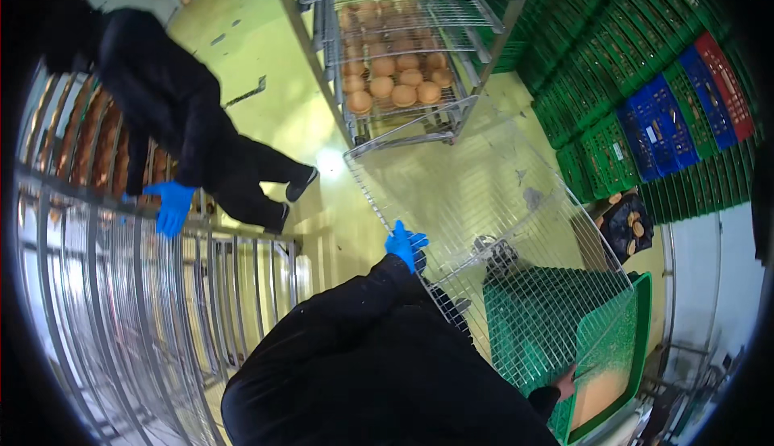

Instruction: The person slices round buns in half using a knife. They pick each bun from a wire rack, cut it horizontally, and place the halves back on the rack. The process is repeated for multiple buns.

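Note:
A large metal wire rack slants across the space in front of me. My left hand, in a blue glove, grips its left edge. Close to the lower right corner of the rack, my right hand looks bare and holds the near end, its fingers partly hidden. Beneath that corner stands a stack of green plastic crates. A green tray beside my right hand contains a layer of pale orange crumb-like material.
Ahead stands a wheeled rack trolley with round buns on lower shelves. A person in dark clothing works at left beside metal racks. Green, blue and red crates are stacked at right, near a black bag with bread pieces.

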`<state>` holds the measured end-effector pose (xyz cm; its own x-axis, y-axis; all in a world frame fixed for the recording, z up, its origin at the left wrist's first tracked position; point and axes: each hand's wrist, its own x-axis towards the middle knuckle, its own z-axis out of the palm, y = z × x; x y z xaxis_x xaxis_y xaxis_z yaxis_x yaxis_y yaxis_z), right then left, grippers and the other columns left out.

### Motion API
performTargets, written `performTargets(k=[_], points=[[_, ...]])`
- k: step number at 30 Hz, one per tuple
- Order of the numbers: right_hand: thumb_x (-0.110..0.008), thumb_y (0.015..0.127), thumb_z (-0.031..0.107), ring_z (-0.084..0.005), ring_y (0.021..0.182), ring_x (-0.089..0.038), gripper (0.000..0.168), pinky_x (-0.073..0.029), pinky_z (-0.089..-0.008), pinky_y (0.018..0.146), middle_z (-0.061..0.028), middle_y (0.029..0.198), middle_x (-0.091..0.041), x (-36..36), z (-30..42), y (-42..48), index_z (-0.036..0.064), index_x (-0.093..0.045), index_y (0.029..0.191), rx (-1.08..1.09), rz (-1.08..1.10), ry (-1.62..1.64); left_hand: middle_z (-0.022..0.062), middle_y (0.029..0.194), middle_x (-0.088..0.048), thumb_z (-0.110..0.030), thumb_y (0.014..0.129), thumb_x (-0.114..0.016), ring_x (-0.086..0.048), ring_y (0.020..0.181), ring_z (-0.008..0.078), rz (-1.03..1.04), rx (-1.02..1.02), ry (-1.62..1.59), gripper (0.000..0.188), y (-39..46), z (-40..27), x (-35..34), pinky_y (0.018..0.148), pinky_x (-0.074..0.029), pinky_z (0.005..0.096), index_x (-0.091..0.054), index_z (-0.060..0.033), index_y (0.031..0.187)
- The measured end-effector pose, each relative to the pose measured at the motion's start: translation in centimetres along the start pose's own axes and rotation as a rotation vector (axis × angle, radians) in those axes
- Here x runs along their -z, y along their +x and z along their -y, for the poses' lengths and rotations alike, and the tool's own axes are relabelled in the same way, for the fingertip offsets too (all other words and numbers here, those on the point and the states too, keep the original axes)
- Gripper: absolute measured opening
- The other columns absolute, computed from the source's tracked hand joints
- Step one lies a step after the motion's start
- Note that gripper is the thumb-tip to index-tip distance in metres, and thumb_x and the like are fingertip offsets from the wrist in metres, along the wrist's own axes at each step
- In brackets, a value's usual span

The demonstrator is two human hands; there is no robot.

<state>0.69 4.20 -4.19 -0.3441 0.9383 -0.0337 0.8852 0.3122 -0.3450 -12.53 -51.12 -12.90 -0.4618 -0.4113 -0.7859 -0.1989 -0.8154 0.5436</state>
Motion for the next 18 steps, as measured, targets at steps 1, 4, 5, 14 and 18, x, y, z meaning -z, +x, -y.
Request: performTargets(k=[1,4,5,14,18], points=[[-0.062,0.079,0.070,-0.0449,0.079,-0.063,0.079,-0.049,-0.0543,0.077,-0.0277,0.089,-0.068,-0.9,-0.2,-0.3,-0.006,-0.072,0.100,0.050,-0.014,-0.044,0.0206,0.086,-0.071,-0.057,0.097,-0.046,-0.070,0.063,0.0292,0.004,0.005,0.022,0.049,1.1,-1.6,-0.1,0.042,-0.037,0.0298,-0.046,-0.0082,0.093],[-0.061,0.077,0.073,-0.0427,0.078,-0.063,0.082,-0.048,-0.0540,0.077,-0.0263,0.084,-0.068,-2.2,2.6,-2.6,-0.007,-0.072,0.093,0.105,-0.004,-0.125,0.0165,0.090,-0.072,-0.057,0.099,-0.042,-0.070,0.070,0.0217,0.002,0.013,0.109,0.048,3.4,-5.2,0.5,0.049,-0.038,0.0290,-0.047,-0.0090,0.099],[-0.058,0.078,0.075,-0.0425,0.081,-0.063,0.083,-0.048,-0.0533,0.080,-0.0272,0.085,-0.068,-2.3,4.0,-4.4,-0.005,-0.073,0.092,0.036,0.018,-0.102,0.0164,0.090,-0.072,-0.057,0.099,-0.042,-0.070,0.070,0.0217,0.016,0.020,0.114,0.048,3.9,-6.0,0.1,0.049,-0.038,0.0290,-0.047,-0.0089,0.099],[-0.069,0.074,0.069,-0.0414,0.079,-0.065,0.080,-0.049,-0.0521,0.072,-0.0248,0.079,-0.068,-11.8,8.3,-17.7,-0.010,-0.070,0.089,-0.303,-0.078,-0.116,0.0223,0.080,-0.070,-0.052,0.096,-0.054,-0.069,0.059,0.0298,0.072,-0.099,0.041,0.044,20.6,-15.0,-3.4,0.038,-0.042,0.0324,-0.046,-0.0090,0.090],[-0.058,0.085,0.066,-0.0353,0.076,-0.065,0.068,-0.050,-0.0462,0.073,-0.0200,0.083,-0.070,-17.5,11.6,-28.1,-0.001,-0.074,0.090,-0.265,0.065,0.141,0.0279,0.095,-0.068,-0.047,0.096,-0.053,-0.067,0.064,0.0338,0.072,-0.076,0.284,0.044,30.7,-21.3,-1.0,0.043,-0.042,0.0372,-0.042,-0.0058,0.106]])
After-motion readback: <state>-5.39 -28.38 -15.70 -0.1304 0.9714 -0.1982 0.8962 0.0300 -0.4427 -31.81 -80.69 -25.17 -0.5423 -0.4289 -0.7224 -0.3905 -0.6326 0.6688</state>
